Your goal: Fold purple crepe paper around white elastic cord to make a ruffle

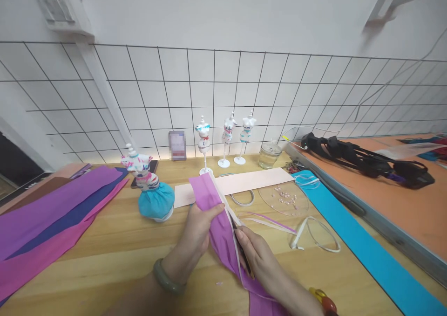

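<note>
My left hand point(204, 225) is closed on a long purple fabric strip point(206, 190), its thumb lying near the strip's pale edge. In my right hand point(254, 255) is a pair of dark scissors point(243, 255), with the blades pointing up and away along that pale edge beside my left thumb. Part of the handles is hidden by my fingers. The purple fabric hangs down between my hands and runs under my right wrist. Behind it, a pale pink strip point(260, 180) lies across the table.
A small mannequin in a blue skirt point(156, 200) stands to the left, beside layered fabrics point(52, 213). Three mannequins and a glass jar point(270, 155) are behind. Beads point(286, 199), white cord point(321, 234) and a blue strip point(352, 232) lie right.
</note>
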Demonstrator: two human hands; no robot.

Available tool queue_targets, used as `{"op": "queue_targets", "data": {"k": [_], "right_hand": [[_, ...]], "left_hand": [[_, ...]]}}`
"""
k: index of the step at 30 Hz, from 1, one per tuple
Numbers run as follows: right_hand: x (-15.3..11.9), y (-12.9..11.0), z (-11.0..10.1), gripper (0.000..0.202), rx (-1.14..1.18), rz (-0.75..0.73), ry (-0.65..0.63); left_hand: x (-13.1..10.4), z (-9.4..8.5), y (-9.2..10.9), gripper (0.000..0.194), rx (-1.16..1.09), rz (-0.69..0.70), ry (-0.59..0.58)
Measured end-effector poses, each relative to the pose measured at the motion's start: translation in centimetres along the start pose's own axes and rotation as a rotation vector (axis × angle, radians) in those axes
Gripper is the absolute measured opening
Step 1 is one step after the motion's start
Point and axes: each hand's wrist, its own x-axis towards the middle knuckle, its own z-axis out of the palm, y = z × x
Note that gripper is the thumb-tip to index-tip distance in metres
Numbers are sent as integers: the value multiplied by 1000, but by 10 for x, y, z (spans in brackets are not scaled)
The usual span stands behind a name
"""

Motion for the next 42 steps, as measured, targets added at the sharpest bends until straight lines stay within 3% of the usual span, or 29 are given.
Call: {"op": "queue_targets", "data": {"k": [10, 20, 42], "right_hand": [[1, 1, 1, 41, 81, 70, 7], [1, 3, 1, 39, 71, 50, 36], [4, 1, 2, 44, 101, 40, 83]], "left_hand": [[-13, 9, -9, 34, 60, -42, -5], [-20, 13, -11, 31, 25, -98, -17], [-20, 13, -16, 35, 19, -120, -24]]}}
